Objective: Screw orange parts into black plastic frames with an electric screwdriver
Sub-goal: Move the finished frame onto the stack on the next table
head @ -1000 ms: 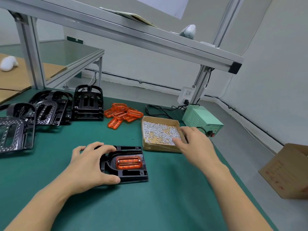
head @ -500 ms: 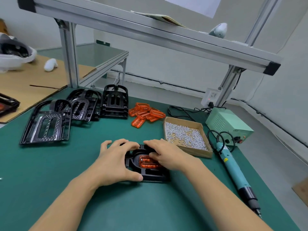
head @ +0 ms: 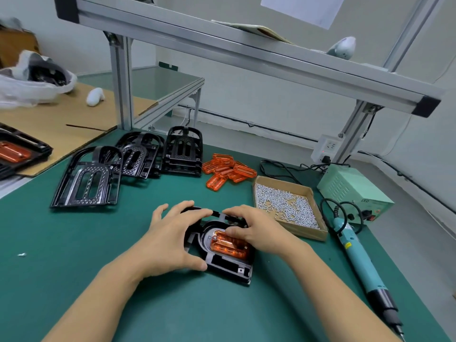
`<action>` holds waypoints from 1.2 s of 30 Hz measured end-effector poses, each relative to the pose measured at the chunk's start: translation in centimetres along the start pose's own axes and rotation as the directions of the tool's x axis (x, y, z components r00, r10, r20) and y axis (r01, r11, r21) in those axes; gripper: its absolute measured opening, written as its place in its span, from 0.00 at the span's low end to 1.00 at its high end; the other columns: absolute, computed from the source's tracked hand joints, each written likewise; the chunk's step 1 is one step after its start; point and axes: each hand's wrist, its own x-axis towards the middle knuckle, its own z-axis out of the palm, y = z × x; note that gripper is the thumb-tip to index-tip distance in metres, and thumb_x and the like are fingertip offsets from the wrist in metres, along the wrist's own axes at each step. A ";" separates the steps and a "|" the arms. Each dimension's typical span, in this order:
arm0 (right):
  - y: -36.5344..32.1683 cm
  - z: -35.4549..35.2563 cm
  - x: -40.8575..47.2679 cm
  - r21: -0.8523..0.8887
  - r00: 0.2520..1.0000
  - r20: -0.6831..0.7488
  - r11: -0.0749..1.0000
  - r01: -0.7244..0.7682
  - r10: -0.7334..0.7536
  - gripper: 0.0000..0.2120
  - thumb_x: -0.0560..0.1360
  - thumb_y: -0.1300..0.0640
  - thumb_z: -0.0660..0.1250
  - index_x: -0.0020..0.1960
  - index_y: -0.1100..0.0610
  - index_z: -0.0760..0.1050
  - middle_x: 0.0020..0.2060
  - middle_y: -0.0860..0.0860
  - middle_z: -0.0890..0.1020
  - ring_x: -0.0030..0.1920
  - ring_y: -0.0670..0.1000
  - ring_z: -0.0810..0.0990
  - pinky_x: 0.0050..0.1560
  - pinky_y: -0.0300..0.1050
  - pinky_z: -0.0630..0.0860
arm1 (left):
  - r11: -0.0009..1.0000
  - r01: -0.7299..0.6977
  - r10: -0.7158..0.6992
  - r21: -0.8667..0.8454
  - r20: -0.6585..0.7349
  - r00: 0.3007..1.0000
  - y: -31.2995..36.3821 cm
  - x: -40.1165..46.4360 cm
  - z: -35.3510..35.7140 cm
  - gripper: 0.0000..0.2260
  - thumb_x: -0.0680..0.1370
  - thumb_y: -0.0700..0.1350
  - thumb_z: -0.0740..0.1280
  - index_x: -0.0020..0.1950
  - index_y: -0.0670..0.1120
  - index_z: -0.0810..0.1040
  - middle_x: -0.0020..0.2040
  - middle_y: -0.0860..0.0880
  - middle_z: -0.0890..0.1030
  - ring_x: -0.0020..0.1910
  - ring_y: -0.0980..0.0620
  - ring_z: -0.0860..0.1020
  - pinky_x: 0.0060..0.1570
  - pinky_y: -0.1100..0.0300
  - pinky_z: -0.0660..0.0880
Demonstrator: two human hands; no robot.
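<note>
The left hand (head: pixel 170 239) grips the black frame (head: pixel 227 265) at its left side, with the fingers curved over the far edge and the thumb against the near edge. The right hand (head: pixel 256 230) lies on the right part of the frame, its fingers bent, with the fingertips touching the orange part (head: pixel 229 245) that sits in the frame's opening; whether it pinches a screw I cannot tell. The frame lies flat on the green table mat (head: pixel 74 243). An aluminium shelf (head: pixel 222 45) crosses above the table, in front of a white wall. The electric screwdriver (head: pixel 362 265) lies to the right, near a pale green power unit (head: pixel 352 191). A low cardboard box (head: pixel 318 234) beside the right hand holds many small silver screws (head: pixel 283 206). Behind are loose orange pieces (head: pixel 227 170) and more black frames (head: pixel 128 166).
</note>
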 end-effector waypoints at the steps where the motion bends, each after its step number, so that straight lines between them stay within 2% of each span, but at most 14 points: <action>1: 0.0 -0.1 0.0 0.037 1.000 0.002 0.999 -0.012 0.012 0.22 0.77 0.51 0.69 0.70 0.50 0.71 0.63 0.49 0.76 0.64 0.48 0.73 0.66 0.46 0.68 | 1.000 -0.016 0.016 0.001 0.010 1.000 0.1 -0.2 -0.2 0.42 0.61 0.58 0.77 0.70 0.66 0.60 0.64 0.71 0.54 0.56 0.83 0.30 0.67 0.62 0.34; 4: -0.2 -0.2 0.2 0.076 0.999 0.017 0.997 -0.033 0.032 0.22 0.77 0.50 0.69 0.69 0.49 0.72 0.63 0.48 0.77 0.64 0.48 0.73 0.66 0.46 0.68 | 0.999 -0.026 0.027 0.041 -0.010 1.000 0.1 -0.5 -0.5 0.41 0.63 0.56 0.76 0.72 0.64 0.59 0.69 0.72 0.55 0.70 0.73 0.39 0.71 0.59 0.35; 7: -0.4 -0.6 0.3 0.096 0.999 -0.030 0.995 -0.035 0.038 0.21 0.77 0.50 0.69 0.69 0.49 0.73 0.60 0.48 0.77 0.62 0.48 0.74 0.63 0.45 0.68 | 0.998 0.038 -0.031 0.046 -0.137 0.990 0.0 -1.0 -1.0 0.41 0.67 0.52 0.76 0.73 0.61 0.57 0.72 0.68 0.52 0.74 0.65 0.45 0.74 0.57 0.39; 9: -0.8 -0.7 0.4 0.129 0.996 -0.083 0.991 -0.028 0.039 0.21 0.77 0.50 0.68 0.69 0.49 0.72 0.60 0.49 0.77 0.62 0.48 0.73 0.64 0.45 0.68 | 0.995 0.066 -0.083 -0.072 -0.268 0.960 -0.1 -1.5 -1.2 0.39 0.69 0.48 0.75 0.74 0.58 0.58 0.73 0.65 0.53 0.75 0.62 0.49 0.74 0.59 0.45; 12: -2.1 -0.3 0.7 0.218 0.987 -0.153 0.976 -0.007 0.042 0.20 0.77 0.50 0.68 0.68 0.50 0.73 0.61 0.48 0.77 0.62 0.47 0.74 0.65 0.46 0.68 | 0.938 0.095 -0.229 -0.334 -0.387 0.893 0.1 -2.3 -1.2 0.38 0.72 0.47 0.73 0.75 0.59 0.55 0.72 0.67 0.53 0.70 0.72 0.50 0.67 0.73 0.48; 15: -4.0 0.6 1.5 0.355 0.978 -0.206 0.934 0.043 0.033 0.16 0.78 0.55 0.67 0.65 0.53 0.76 0.56 0.41 0.80 0.57 0.37 0.76 0.63 0.39 0.71 | 0.849 0.114 -0.349 -0.516 -0.385 0.854 0.3 -2.9 -1.0 0.39 0.74 0.51 0.71 0.76 0.60 0.49 0.73 0.68 0.51 0.70 0.73 0.49 0.68 0.68 0.49; 17: -5.5 1.4 2.2 0.426 0.975 -0.222 0.901 0.079 0.019 0.11 0.78 0.59 0.67 0.56 0.46 0.76 0.48 0.33 0.78 0.49 0.27 0.75 0.55 0.28 0.71 | 0.808 0.119 -0.398 -0.576 -0.388 0.831 0.3 -3.1 -1.3 0.42 0.73 0.53 0.71 0.77 0.60 0.46 0.75 0.66 0.49 0.72 0.70 0.48 0.70 0.65 0.49; 20: -7.8 2.8 3.7 0.476 0.970 -0.242 0.871 0.120 -0.001 0.10 0.78 0.61 0.66 0.55 0.47 0.76 0.44 0.31 0.80 0.46 0.26 0.75 0.50 0.23 0.69 | 0.783 0.141 -0.473 -0.606 -0.431 0.768 -0.3 -3.3 -2.1 0.46 0.71 0.54 0.73 0.77 0.59 0.42 0.75 0.66 0.46 0.70 0.71 0.47 0.67 0.66 0.49; 24: -11.7 4.5 5.4 0.492 0.979 -0.195 0.857 0.154 -0.064 0.19 0.79 0.58 0.65 0.69 0.57 0.72 0.59 0.40 0.78 0.59 0.36 0.75 0.62 0.32 0.68 | 0.780 0.170 -0.538 -0.602 -0.508 0.673 -2.1 -3.6 -4.0 0.47 0.73 0.48 0.72 0.77 0.56 0.40 0.78 0.60 0.45 0.75 0.63 0.48 0.72 0.59 0.49; 26: -13.7 5.4 6.3 0.514 0.981 -0.162 0.839 0.178 -0.109 0.15 0.79 0.60 0.64 0.65 0.52 0.74 0.54 0.36 0.79 0.52 0.35 0.77 0.53 0.25 0.69 | 0.759 0.183 -0.583 -0.625 -0.526 0.620 -3.4 -4.1 -5.2 0.43 0.76 0.43 0.69 0.77 0.55 0.40 0.78 0.56 0.49 0.76 0.58 0.51 0.74 0.53 0.52; 28: -15.7 6.2 7.3 0.526 0.983 -0.117 0.831 0.182 -0.141 0.14 0.79 0.62 0.63 0.63 0.51 0.74 0.53 0.41 0.81 0.49 0.40 0.79 0.47 0.25 0.70 | 0.730 0.207 -0.630 -0.651 -0.525 0.572 -4.9 -4.8 -6.6 0.40 0.78 0.38 0.65 0.77 0.56 0.40 0.78 0.53 0.52 0.75 0.55 0.54 0.74 0.49 0.55; 30: -17.5 7.1 8.2 0.528 0.984 -0.058 0.832 0.173 -0.168 0.19 0.80 0.61 0.62 0.70 0.55 0.69 0.61 0.47 0.79 0.54 0.44 0.79 0.52 0.31 0.73 | 0.707 0.224 -0.666 -0.670 -0.525 0.530 -6.4 -5.6 -7.8 0.38 0.78 0.37 0.62 0.77 0.58 0.42 0.78 0.52 0.53 0.75 0.53 0.56 0.73 0.47 0.58; 33: -20.0 8.3 9.4 0.501 0.979 0.012 0.848 0.172 -0.206 0.25 0.81 0.59 0.61 0.76 0.55 0.61 0.66 0.45 0.74 0.59 0.49 0.76 0.58 0.36 0.70 | 0.684 0.217 -0.700 -0.697 -0.543 0.463 -8.2 -6.9 -9.3 0.36 0.79 0.37 0.61 0.77 0.58 0.42 0.78 0.54 0.53 0.75 0.53 0.57 0.72 0.47 0.60; 36: -22.4 9.3 10.9 0.477 0.968 0.058 0.859 0.188 -0.244 0.27 0.82 0.58 0.60 0.78 0.54 0.56 0.73 0.48 0.67 0.64 0.46 0.70 0.57 0.30 0.65 | 0.683 0.203 -0.710 -0.702 -0.573 0.410 -9.6 -7.9 -10.8 0.36 0.80 0.37 0.60 0.77 0.59 0.42 0.78 0.55 0.52 0.75 0.54 0.56 0.72 0.48 0.60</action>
